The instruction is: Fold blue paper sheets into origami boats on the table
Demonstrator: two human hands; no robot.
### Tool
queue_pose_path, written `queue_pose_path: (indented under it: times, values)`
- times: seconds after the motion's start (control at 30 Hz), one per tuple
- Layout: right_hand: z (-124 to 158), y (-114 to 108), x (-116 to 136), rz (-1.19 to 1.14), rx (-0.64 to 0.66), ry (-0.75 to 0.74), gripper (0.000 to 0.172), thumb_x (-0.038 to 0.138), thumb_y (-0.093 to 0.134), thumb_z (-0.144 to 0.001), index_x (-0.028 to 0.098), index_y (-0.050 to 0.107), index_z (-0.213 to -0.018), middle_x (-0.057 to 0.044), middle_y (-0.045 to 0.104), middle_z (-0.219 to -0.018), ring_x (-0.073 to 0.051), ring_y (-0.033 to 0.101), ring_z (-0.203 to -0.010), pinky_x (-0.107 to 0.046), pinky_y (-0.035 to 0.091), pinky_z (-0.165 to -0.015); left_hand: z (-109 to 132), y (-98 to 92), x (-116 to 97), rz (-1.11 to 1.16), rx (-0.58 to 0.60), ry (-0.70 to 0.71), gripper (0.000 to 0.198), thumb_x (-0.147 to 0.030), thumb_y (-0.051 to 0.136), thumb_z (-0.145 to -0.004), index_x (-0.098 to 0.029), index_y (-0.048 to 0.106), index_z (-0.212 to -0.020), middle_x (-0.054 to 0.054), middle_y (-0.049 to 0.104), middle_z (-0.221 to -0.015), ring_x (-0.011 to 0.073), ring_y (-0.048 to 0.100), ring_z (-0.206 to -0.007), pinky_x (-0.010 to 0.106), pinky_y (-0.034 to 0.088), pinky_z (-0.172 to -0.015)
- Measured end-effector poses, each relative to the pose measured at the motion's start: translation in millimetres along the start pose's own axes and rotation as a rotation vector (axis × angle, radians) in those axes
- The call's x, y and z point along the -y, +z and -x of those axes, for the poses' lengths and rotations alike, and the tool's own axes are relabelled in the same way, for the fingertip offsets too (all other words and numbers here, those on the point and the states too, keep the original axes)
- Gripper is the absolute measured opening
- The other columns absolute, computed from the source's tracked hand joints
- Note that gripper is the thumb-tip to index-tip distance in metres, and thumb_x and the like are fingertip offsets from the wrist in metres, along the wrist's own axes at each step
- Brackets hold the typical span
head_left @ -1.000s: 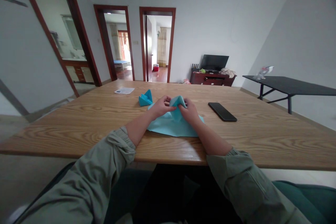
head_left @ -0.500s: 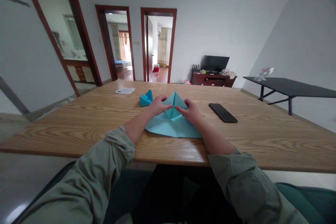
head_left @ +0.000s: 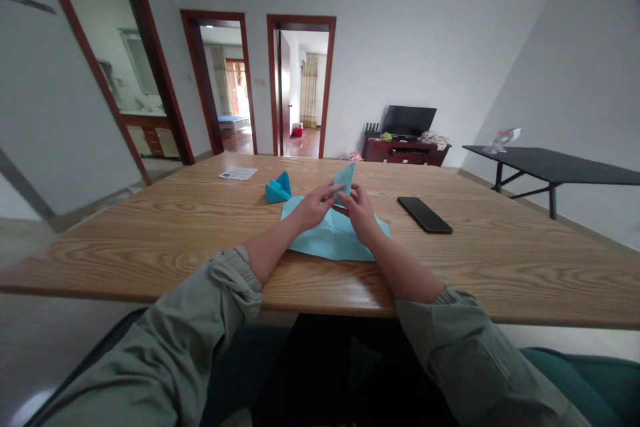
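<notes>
The person sat at a long wood-grained bench (head_left: 150, 260), forearms reaching forward from bunched olive-green sleeves (head_left: 150, 353). A light-blue paper sheet (head_left: 333, 240) lay flat on the bench in front of them, creased across its surface, with a pointed flap (head_left: 343, 180) standing up from it between the two hands.

The right hand (head_left: 360, 213) had a closed grip, its fingers curled around the base of that flap and holding the paper. The left hand (head_left: 315, 208) was more extended, its fingers (head_left: 330, 195) reaching across to the flap – whether that grip was actually pinching the paper or only touching it, I couldn't tell from where I stood.

Just beyond the left hand, a small folded blue paper piece (head_left: 278, 189) sat on the bench, near the sheet's far corner. Farther left lay a printed white leaflet (head_left: 237, 173). To the right of the sheet, well clear of the right hand, was a black smartphone (head_left: 425, 215), face up. Past the bench's far edge stood a dark red cabinet (head_left: 405, 153) with a television (head_left: 409, 120) on it, and a black side table (head_left: 550, 167) stood by the right wall.
</notes>
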State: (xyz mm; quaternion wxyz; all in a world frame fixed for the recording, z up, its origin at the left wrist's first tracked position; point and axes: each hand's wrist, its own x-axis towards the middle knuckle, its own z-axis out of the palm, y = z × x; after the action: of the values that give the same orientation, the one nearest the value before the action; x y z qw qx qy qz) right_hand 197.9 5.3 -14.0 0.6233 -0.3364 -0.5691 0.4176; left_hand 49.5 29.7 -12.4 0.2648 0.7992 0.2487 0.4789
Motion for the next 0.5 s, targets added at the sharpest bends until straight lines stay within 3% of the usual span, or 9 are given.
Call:
queue_pose_path:
  times: [0.1, 0.2, 0.27, 0.37, 0.43, 0.5]
  values:
    - [-4, -2, -4, -0.011, -0.066, 0.028, 0.038, 0.043, 0.070, -0.069, 0.023, 0.055, -0.099, 0.000, 0.067, -0.089, -0.016, 0.064, -0.079, -0.031, 0.053, -0.070, 5, 1.8, 0, -0.182, 0.097, 0.099, 0.031, -0.020, 0.056, -0.084, -0.022, 0.065, -0.114, 0.008, 0.044, -0.145, 0.0249, 0.033, -0.139, 0.041, 0.026, -0.115]
    - [-11, -11, -8, -0.007, -0.110, 0.046, 0.034, 0.041, 0.068, -0.069, 0.020, 0.060, -0.096, -0.002, 0.069, -0.087, -0.018, 0.064, -0.078, -0.030, 0.053, -0.068, 5, 4.4, 2, -0.159, 0.033, 0.084, 0.039, -0.020, 0.062, -0.079, -0.022, 0.060, -0.118, 0.009, 0.042, -0.145, 0.0251, 0.039, -0.135, 0.042, 0.033, -0.111]
    - [-14, -16, -9, -0.043, -0.117, 0.070, 0.034, 0.040, 0.067, -0.070, 0.020, 0.061, -0.096, -0.002, 0.070, -0.086, -0.018, 0.065, -0.076, -0.031, 0.054, -0.066, 2, 3.9, 5, -0.039, -0.109, -0.009, 0.055, -0.026, 0.069, -0.076, -0.022, 0.050, -0.127, 0.012, 0.043, -0.144, 0.0256, 0.045, -0.130, 0.041, 0.040, -0.104]
    - [-15, -17, -9, -0.107, -0.071, 0.111, 0.034, 0.038, 0.068, -0.069, 0.022, 0.060, -0.098, -0.002, 0.071, -0.087, -0.018, 0.066, -0.073, -0.032, 0.054, -0.064, -3, -1.0, 8, 0.193, -0.268, -0.288, 0.076, -0.037, 0.075, -0.071, -0.020, 0.038, -0.135, 0.017, 0.050, -0.134, 0.0265, 0.055, -0.119, 0.038, 0.050, -0.089]
    - [-14, -16, -8, -0.114, -0.034, 0.116, 0.036, 0.037, 0.070, -0.068, 0.022, 0.060, -0.099, -0.002, 0.071, -0.087, -0.019, 0.067, -0.072, -0.033, 0.055, -0.066, -4, -5.2, 7, 0.339, -0.196, -0.452, 0.074, -0.044, 0.075, -0.070, -0.019, 0.043, -0.132, 0.017, 0.059, -0.123, 0.0258, 0.061, -0.106, 0.033, 0.054, -0.076]
    - [-12, -15, -8, -0.079, -0.030, 0.109, 0.038, 0.037, 0.072, -0.067, 0.021, 0.060, -0.099, -0.003, 0.072, -0.087, -0.019, 0.067, -0.073, -0.033, 0.055, -0.067, -3, -8.1, 4, 0.425, -0.085, -0.502, 0.063, -0.045, 0.074, -0.070, -0.018, 0.053, -0.122, 0.013, 0.065, -0.110, 0.0225, 0.065, -0.091, 0.027, 0.054, -0.062]
